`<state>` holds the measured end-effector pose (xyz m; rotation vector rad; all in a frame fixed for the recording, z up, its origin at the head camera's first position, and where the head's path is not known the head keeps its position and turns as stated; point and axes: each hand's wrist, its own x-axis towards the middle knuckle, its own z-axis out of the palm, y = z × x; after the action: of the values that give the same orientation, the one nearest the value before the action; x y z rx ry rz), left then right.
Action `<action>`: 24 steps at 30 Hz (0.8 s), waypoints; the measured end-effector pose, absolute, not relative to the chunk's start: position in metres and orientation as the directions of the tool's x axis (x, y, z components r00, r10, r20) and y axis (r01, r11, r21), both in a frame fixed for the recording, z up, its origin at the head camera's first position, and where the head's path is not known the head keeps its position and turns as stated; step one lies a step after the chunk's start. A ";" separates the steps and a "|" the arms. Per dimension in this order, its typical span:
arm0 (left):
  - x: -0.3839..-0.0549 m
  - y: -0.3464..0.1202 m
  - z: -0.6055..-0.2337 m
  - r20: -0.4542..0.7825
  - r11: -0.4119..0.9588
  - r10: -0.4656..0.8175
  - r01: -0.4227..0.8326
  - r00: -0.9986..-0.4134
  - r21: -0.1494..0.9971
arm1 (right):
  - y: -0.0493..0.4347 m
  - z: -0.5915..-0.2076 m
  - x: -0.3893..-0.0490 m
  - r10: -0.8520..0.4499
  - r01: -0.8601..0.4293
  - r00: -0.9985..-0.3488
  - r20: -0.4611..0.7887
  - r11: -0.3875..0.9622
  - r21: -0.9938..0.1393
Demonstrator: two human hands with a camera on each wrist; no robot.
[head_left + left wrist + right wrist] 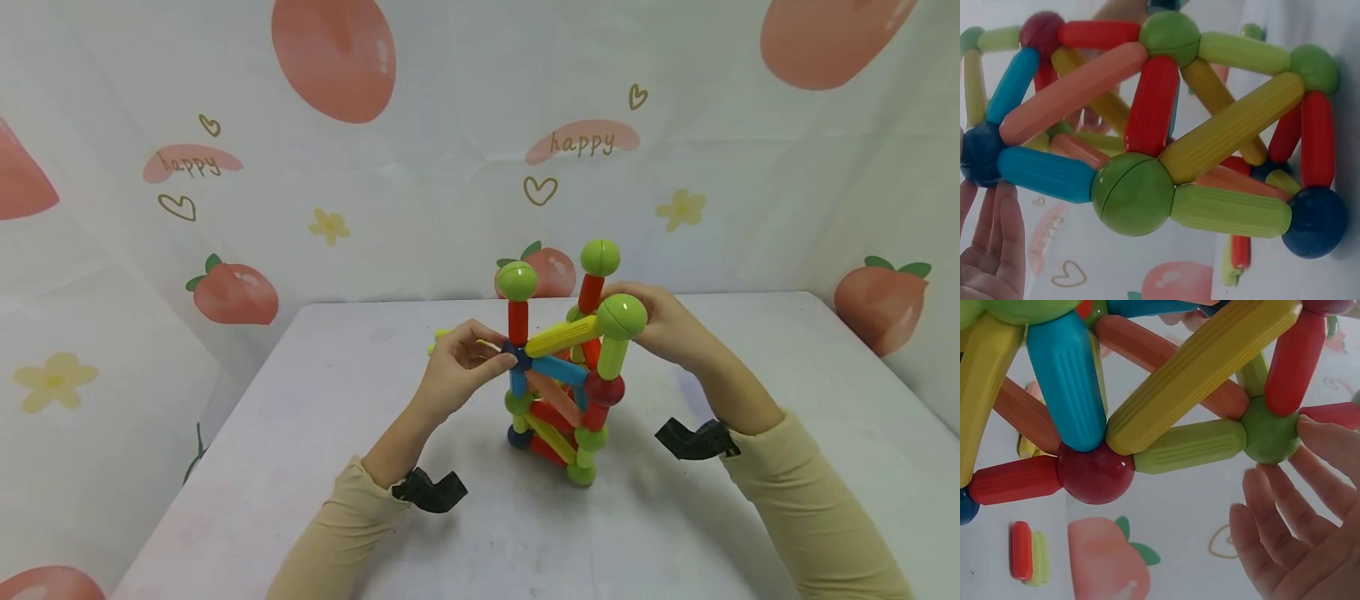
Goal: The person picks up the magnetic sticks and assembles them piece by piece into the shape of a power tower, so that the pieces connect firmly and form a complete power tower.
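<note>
White cloth printed with peaches, flowers, hearts and the word "happy" hangs behind and beside your counter. On it, right of the middle in the head view, stands the tower of coloured rods and balls, upright between your two hands.

Your left hand pinches the dark blue ball at the tower's upper left corner, thumb and fingers against it. From that ball a yellow rod runs to the big green ball at the front right, and a blue rod runs to the dark red ball. Above it, a red rod carries the left top ball, which is green.

Your right hand reaches behind the tower. Its fingers are bent around another green ball, lightly grasping it with their tips, as the right wrist view shows. In that same view, a loose red rod lies beside light green rods on the counter. Beige sleeves cover your forearms, and each wrist wears a black strap.
</note>
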<state>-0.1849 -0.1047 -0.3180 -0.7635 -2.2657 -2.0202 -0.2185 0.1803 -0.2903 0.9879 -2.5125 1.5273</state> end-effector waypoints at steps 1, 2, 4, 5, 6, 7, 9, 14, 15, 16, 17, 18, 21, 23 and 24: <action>-0.184 -0.104 -0.318 0.329 0.049 0.346 0.368 -0.878 0.929 | 0.182 -0.291 -0.218 -0.508 -0.536 -0.790 0.344 0.299 -0.790; -0.184 -0.103 -0.319 0.335 0.050 0.346 0.373 -0.877 0.926 | 0.184 -0.291 -0.218 -0.530 -0.539 -0.776 0.342 0.275 -0.796; -0.183 -0.101 -0.319 0.347 0.050 0.343 0.386 -0.873 0.921 | 0.190 -0.294 -0.218 -0.581 -0.546 -0.741 0.337 0.229 -0.805; -0.183 -0.101 -0.320 0.351 0.050 0.342 0.390 -0.872 0.919 | 0.194 -0.295 -0.217 -0.611 -0.553 -0.714 0.341 0.194 -0.810; -0.182 -0.100 -0.320 0.355 0.046 0.343 0.393 -0.870 0.919 | 0.198 -0.297 -0.216 -0.643 -0.554 -0.686 0.340 0.158 -0.817; -0.182 -0.100 -0.320 0.357 0.042 0.343 0.394 -0.869 0.918 | 0.201 -0.298 -0.215 -0.671 -0.557 -0.659 0.340 0.131 -0.820; -0.182 -0.099 -0.321 0.361 0.031 0.346 0.395 -0.866 0.918 | 0.205 -0.302 -0.212 -0.716 -0.567 -0.608 0.343 0.088 -0.819; -0.184 -0.100 -0.321 0.349 0.037 0.364 0.388 -0.864 0.921 | 0.203 -0.306 -0.200 -0.762 -0.602 -0.550 0.343 0.077 -0.795; -0.184 -0.101 -0.321 0.344 0.045 0.371 0.387 -0.862 0.921 | 0.200 -0.306 -0.197 -0.755 -0.614 -0.560 0.342 0.100 -0.783; -0.185 -0.102 -0.321 0.337 0.057 0.377 0.384 -0.863 0.921 | 0.198 -0.306 -0.194 -0.745 -0.621 -0.572 0.343 0.120 -0.774; -0.187 -0.104 -0.321 0.331 0.062 0.381 0.381 -0.863 0.922 | 0.196 -0.306 -0.191 -0.734 -0.631 -0.584 0.346 0.143 -0.763; -0.188 -0.106 -0.322 0.323 0.076 0.381 0.377 -0.867 0.923 | 0.194 -0.306 -0.189 -0.722 -0.635 -0.600 0.344 0.169 -0.754; -0.198 -0.116 -0.326 0.277 0.120 0.347 0.335 -0.896 0.934 | 0.191 -0.305 -0.185 -0.701 -0.642 -0.620 0.352 0.196 -0.741; -0.208 -0.124 -0.332 0.243 0.178 0.303 0.305 -0.922 0.936 | 0.190 -0.305 -0.184 -0.697 -0.644 -0.622 0.357 0.196 -0.740; -0.213 -0.128 -0.336 0.222 0.226 0.281 0.289 -0.934 0.930 | 0.190 -0.305 -0.185 -0.695 -0.644 -0.623 0.359 0.196 -0.740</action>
<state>-0.2133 -0.1281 -0.3365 -0.5700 -2.4542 -1.8656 -0.1847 0.1896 -0.3054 1.3856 -2.4710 1.4811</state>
